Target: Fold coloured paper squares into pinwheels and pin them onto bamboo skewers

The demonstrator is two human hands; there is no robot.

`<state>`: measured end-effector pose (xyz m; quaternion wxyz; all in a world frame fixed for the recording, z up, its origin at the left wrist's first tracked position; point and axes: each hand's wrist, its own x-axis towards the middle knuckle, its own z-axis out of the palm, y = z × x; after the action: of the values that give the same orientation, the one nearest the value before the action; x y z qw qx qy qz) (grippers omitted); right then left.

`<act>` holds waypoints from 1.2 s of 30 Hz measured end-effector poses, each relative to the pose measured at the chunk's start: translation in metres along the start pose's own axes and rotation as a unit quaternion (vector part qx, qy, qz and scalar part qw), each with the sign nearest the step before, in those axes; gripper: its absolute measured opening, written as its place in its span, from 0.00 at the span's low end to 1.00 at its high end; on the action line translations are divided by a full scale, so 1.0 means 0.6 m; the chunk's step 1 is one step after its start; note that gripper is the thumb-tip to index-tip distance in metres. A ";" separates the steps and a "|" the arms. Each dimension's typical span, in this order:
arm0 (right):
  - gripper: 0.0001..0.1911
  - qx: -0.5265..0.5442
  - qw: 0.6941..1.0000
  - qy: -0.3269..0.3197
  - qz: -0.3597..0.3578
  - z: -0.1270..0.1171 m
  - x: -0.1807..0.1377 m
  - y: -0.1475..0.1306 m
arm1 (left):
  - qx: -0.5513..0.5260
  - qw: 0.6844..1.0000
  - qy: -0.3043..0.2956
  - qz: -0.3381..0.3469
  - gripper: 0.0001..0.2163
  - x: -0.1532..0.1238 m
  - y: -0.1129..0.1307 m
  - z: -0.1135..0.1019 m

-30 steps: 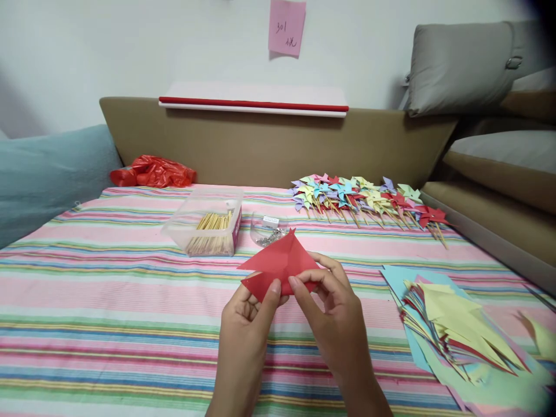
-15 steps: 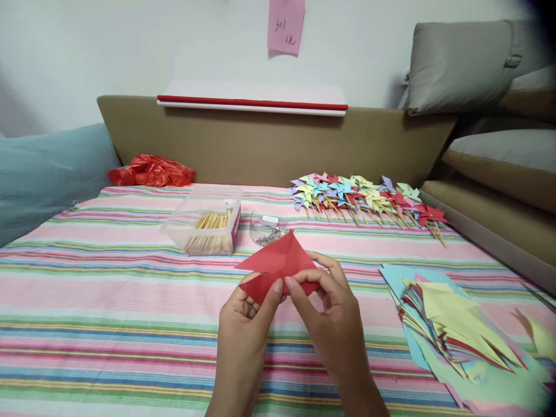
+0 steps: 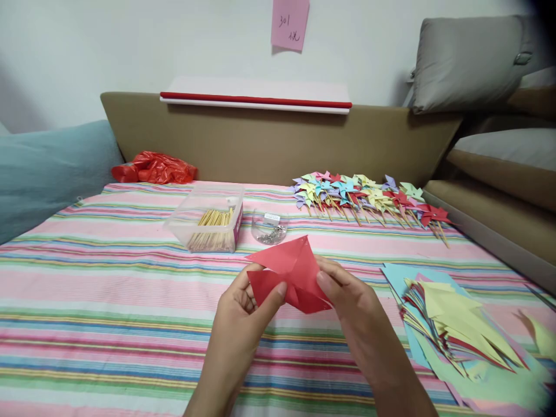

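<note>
A red paper pinwheel piece (image 3: 299,269), slit from its corners, is held up between my two hands above the striped cloth. My left hand (image 3: 249,298) pinches it at the lower left, thumb on the front near the centre and fingers behind. On the right edge, my right hand (image 3: 345,286) grips the paper with its thumb in front; its other fingers are partly hidden behind. Just beyond the paper stands a clear round dish (image 3: 269,229) with small metal pins (image 3: 274,234). To its left, a clear plastic box (image 3: 204,200) holds many thin wooden sticks (image 3: 212,226).
Finished paper pinwheels (image 3: 360,194) on sticks lie at the back right. Cut paper pieces (image 3: 460,315) are stacked on coloured sheets at the right. A red plastic bag (image 3: 154,168) rests at the back left, against a brown board (image 3: 260,145). Cushions (image 3: 469,63) line the right side.
My right hand has moved from near the paper's centre to its right edge. The red paper has turned slightly and shifted right. My left hand keeps its pinch.
</note>
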<state>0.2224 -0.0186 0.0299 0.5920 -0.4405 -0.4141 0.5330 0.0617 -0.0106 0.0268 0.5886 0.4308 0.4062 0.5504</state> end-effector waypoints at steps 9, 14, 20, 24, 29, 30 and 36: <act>0.14 -0.076 0.993 -0.087 0.030 -0.005 -0.010 0.006 | 0.060 0.991 -0.111 -0.045 0.16 0.000 0.004 -0.014; 0.16 -0.074 0.996 -0.040 0.038 0.000 -0.005 0.017 | 0.065 0.991 -0.102 -0.053 0.17 -0.003 0.008 -0.011; 0.12 0.192 0.980 0.041 0.037 0.039 -0.005 0.017 | -0.012 0.997 -0.040 -0.057 0.22 -0.002 -0.004 0.007; 0.09 0.254 0.965 0.044 0.040 0.066 -0.011 0.017 | -0.010 0.999 -0.025 -0.036 0.12 -0.006 -0.015 0.024; 0.10 0.260 0.964 0.048 0.044 0.085 -0.017 0.027 | -0.017 0.999 0.037 0.016 0.09 -0.010 -0.023 0.034; 0.10 0.259 0.964 0.044 0.045 0.088 -0.018 0.030 | -0.027 0.998 0.054 0.017 0.09 -0.010 -0.024 0.034; 0.09 0.227 0.970 0.047 0.066 0.093 -0.019 0.043 | -0.091 0.992 0.085 0.001 0.08 -0.014 -0.024 0.033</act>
<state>0.1611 -0.0245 0.0197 0.6586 -0.3458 -0.2237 0.6298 0.0845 -0.0204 0.0190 0.5882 0.3275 0.4029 0.6200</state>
